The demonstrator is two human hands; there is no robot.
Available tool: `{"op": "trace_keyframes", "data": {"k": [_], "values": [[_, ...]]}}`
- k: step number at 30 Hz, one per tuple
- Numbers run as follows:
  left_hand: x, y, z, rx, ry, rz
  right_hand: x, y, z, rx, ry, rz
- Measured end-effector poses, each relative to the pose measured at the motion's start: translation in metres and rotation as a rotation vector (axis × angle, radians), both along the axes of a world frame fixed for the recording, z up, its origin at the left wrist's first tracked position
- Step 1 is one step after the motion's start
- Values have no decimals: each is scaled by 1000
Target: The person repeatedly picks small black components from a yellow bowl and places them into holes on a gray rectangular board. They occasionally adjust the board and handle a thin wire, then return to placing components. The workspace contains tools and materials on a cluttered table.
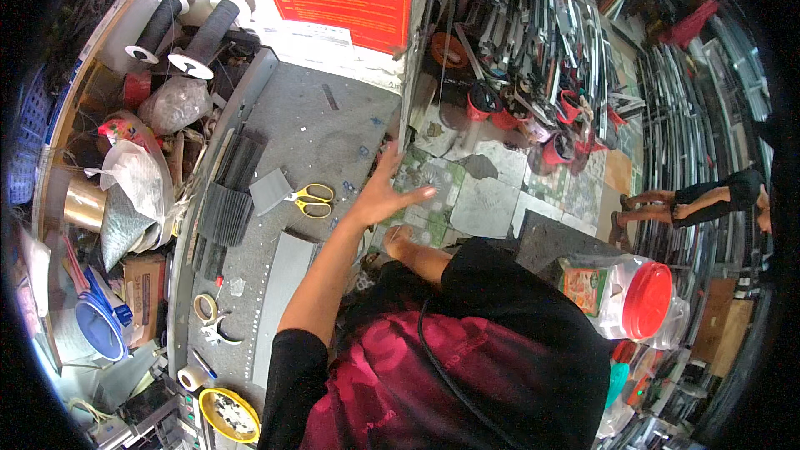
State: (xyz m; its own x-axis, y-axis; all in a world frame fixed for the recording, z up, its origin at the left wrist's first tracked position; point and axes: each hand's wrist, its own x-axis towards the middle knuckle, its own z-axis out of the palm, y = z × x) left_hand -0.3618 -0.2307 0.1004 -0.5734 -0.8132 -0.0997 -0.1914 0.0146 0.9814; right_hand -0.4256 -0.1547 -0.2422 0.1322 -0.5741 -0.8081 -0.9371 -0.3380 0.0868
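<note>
My left hand (385,192) reaches out over the bench edge with its thumb stretched to the right and nothing visible in it. Its fingertips are beside the upright edge of a thin panel (406,108); whether they touch is unclear. On the grey workbench (292,133) to its left lie yellow-handled scissors (313,200), next to a flat grey piece (269,192) and a stack of dark ribbed strips (225,214). A bare limb (427,260) comes out of black cloth below the hand; I cannot tell whether it is my right forearm or a lower leg.
Tape rolls (205,308), pliers (220,330) and a yellow bowl (229,415) sit along the bench. Spools (210,32) and bags (177,101) crowd the left. A red-lidded jar (646,300) stands at right. Metal profiles (533,25) fill racks beyond; another person (717,200) is far right.
</note>
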Motion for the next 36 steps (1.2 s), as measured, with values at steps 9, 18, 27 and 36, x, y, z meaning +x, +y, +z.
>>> {"op": "trace_keyframes", "data": {"k": [9,18,27,36], "values": [[25,69,-38,232,220,-127,-41,-23,63,-279,-832,-784],[107,120,-286,319,-783,-265,-78,-41,433,979,-2458,-656],[135,116,-242,217,-593,26,-110,-27,123,167,-1266,-738],[172,140,-130,590,-98,181,-186,58,-36,-647,-205,-1351]]}}
